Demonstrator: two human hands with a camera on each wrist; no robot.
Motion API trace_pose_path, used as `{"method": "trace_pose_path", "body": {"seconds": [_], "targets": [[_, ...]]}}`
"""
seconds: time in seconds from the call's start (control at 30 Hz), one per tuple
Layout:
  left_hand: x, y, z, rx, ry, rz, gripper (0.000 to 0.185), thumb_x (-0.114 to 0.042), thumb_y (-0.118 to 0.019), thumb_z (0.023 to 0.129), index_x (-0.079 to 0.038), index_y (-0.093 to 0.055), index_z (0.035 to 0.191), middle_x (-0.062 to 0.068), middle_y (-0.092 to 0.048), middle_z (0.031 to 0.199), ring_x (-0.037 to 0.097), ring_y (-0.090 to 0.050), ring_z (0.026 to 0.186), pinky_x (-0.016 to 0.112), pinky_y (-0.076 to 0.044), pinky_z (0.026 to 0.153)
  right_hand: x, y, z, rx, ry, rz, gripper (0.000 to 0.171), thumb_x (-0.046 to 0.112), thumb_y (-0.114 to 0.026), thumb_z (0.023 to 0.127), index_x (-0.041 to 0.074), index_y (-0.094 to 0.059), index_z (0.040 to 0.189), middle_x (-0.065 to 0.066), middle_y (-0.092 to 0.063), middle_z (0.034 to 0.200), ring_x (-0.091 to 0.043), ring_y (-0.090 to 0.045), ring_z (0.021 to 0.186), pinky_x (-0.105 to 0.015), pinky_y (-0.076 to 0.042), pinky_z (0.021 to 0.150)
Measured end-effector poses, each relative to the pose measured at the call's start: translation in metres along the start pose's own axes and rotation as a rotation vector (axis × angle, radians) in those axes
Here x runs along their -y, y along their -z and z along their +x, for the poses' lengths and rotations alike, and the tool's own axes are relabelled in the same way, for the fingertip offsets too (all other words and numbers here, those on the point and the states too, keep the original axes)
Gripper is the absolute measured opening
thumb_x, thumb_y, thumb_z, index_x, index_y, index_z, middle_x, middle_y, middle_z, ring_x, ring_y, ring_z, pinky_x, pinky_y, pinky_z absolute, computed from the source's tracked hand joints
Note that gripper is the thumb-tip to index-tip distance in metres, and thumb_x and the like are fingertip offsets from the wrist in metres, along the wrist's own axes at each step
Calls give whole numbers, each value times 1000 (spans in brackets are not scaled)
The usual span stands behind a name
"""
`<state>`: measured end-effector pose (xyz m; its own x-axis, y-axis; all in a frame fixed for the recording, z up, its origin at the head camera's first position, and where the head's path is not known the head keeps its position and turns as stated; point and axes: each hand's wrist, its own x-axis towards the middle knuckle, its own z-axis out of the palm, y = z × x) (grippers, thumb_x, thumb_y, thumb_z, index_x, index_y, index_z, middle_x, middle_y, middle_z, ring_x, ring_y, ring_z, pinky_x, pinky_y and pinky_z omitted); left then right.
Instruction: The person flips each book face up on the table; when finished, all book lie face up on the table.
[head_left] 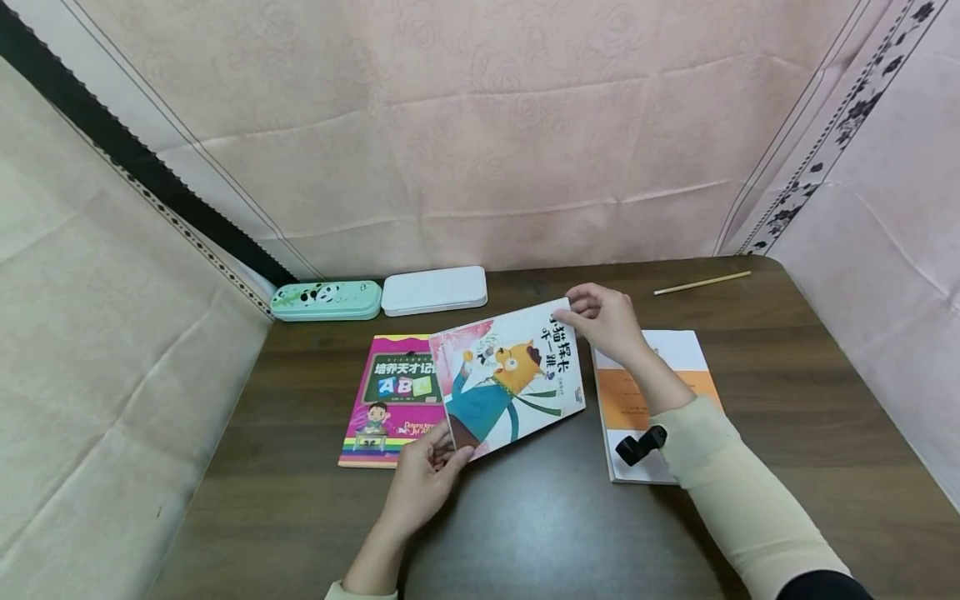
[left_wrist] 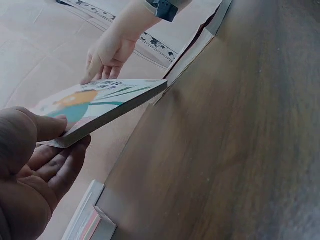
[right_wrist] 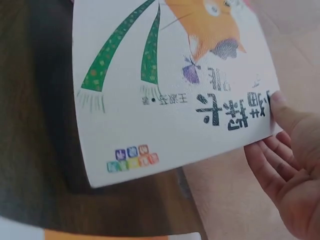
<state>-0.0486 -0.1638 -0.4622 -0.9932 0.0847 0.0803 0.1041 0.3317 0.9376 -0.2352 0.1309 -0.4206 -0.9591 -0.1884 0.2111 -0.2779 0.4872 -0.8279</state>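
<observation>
A picture book (head_left: 517, 375) with an orange cat in a teal garment on its white cover is held tilted above the table. My left hand (head_left: 426, 475) pinches its lower left corner, thumb on the cover and fingers underneath, as the left wrist view shows. At the upper right corner my right hand (head_left: 607, 321) pinches it the same way. Beneath its left side lies a pink book (head_left: 360, 433), partly covered. Under my right forearm is an orange and white book (head_left: 622, 400) on the table.
A green pencil case (head_left: 326, 302) with a panda print and a white case (head_left: 435, 292) stand side by side at the table's back edge. A thin yellowish stick (head_left: 701, 283) lies at the back right. Pale cloth (head_left: 487, 133) hangs behind the brown table (head_left: 285, 517).
</observation>
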Motion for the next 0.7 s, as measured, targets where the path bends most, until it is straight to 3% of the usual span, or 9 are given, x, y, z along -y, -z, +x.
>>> {"method": "trace_pose_path", "body": {"seconds": [0.13,0.33,0.53,0.7], "targets": [[2,-2,2,-46,29,-64,53,-6,-78,88,0,-59,138,11,-74,104,17,-72,91,26,-60,77,-4,-9,3,20,-39,-16,38,31,-78,91,5,-69,116,-11,-74,102,-23,-68,90,-37,-59,77],[4,-3,4,-117,76,-120,79,-4,-82,84,0,-42,152,15,-68,126,23,-71,105,29,-59,82,-13,-25,8,119,-59,-13,41,26,-76,93,5,-67,127,-11,-73,111,-25,-68,100,-42,-58,87],[5,-4,4,-151,70,-43,83,-5,-81,85,2,-35,154,21,-54,145,30,-61,124,32,-57,85,-22,-43,10,272,-60,-10,52,26,-73,96,1,-60,139,-16,-69,124,-29,-65,112,-44,-55,96],[7,-6,4,-183,51,72,81,-6,-81,85,4,-38,152,22,-48,150,32,-56,129,34,-55,88,-26,-52,10,365,-91,8,60,27,-73,96,0,-52,145,-17,-62,137,-31,-59,125,-45,-50,104]]}}
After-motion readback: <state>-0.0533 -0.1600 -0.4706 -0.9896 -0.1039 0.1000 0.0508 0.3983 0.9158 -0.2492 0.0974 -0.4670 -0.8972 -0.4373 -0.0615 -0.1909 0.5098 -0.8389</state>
